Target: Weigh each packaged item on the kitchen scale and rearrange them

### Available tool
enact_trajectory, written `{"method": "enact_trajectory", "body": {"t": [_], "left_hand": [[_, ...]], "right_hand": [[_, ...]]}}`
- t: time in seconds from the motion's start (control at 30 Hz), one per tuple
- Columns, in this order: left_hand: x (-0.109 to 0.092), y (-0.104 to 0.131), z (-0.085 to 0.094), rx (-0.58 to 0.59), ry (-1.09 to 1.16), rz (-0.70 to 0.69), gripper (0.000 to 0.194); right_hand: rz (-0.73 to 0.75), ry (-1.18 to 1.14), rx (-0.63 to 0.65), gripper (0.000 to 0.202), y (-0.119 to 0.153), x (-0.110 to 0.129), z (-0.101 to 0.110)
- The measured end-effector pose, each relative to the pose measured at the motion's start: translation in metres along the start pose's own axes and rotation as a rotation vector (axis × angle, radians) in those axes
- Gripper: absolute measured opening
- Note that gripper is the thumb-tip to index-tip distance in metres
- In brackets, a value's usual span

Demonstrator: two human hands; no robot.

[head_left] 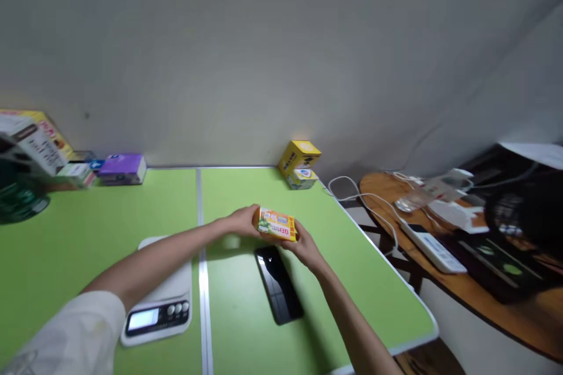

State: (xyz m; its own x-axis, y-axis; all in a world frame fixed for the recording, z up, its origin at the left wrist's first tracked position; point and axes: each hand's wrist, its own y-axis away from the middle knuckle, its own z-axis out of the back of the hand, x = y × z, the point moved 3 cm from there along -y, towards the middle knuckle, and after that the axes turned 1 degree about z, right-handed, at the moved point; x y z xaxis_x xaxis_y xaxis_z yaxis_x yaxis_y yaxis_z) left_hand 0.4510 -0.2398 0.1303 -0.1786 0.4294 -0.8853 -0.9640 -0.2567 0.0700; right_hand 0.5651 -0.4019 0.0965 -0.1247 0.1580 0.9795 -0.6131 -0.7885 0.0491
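Between my two hands is a small orange and yellow printed box (277,224), held above the green table (237,299). My left hand (243,221) is closed on its left end, and my right hand (307,246) grips the right end. Just below the box lies a black smartphone (279,286), face up. A white kitchen scale (169,290) with a lit display sits under my left forearm, which hides part of it.
A yellow box stacked on a smaller one (301,179) stands at the table's back right corner. A purple box (123,169), cartons (41,140) and a green bottle (20,190) are at the left. On the right, a wooden table (378,187) bears a power strip (433,249), cables and a clear bottle (433,189).
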Motion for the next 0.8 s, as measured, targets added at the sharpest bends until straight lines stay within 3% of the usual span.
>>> {"method": "enact_trajectory", "body": {"t": [0.1,0.23,0.3,0.4,0.57,0.7,0.8], "left_hand": [[-0.001,0.049,0.044,-0.055,-0.042,0.056,0.062],[0.005,0.133,0.097,-0.082,-0.087,0.105,0.061],[0.017,0.176,0.114,-0.085,-0.046,0.182,0.062],[0.041,0.224,0.126,-0.14,-0.001,0.254,0.061],[0.072,0.255,0.123,-0.225,0.058,0.285,0.059],[0.08,0.258,0.12,-0.213,0.068,0.297,0.06],[0.082,0.26,0.118,-0.174,0.011,0.331,0.082]], "right_hand": [[0.086,0.03,0.007,0.06,0.003,0.031,-0.039],[0.106,0.003,0.208,0.067,0.014,0.069,-0.109],[0.082,-0.004,0.328,0.07,0.022,0.079,-0.145],[0.037,0.038,0.441,0.073,0.033,0.078,-0.19],[0.021,0.085,0.471,0.074,0.038,0.054,-0.225],[-0.002,0.1,0.477,0.078,0.041,0.041,-0.23],[0.031,0.107,0.492,0.082,0.043,0.041,-0.228]]}}
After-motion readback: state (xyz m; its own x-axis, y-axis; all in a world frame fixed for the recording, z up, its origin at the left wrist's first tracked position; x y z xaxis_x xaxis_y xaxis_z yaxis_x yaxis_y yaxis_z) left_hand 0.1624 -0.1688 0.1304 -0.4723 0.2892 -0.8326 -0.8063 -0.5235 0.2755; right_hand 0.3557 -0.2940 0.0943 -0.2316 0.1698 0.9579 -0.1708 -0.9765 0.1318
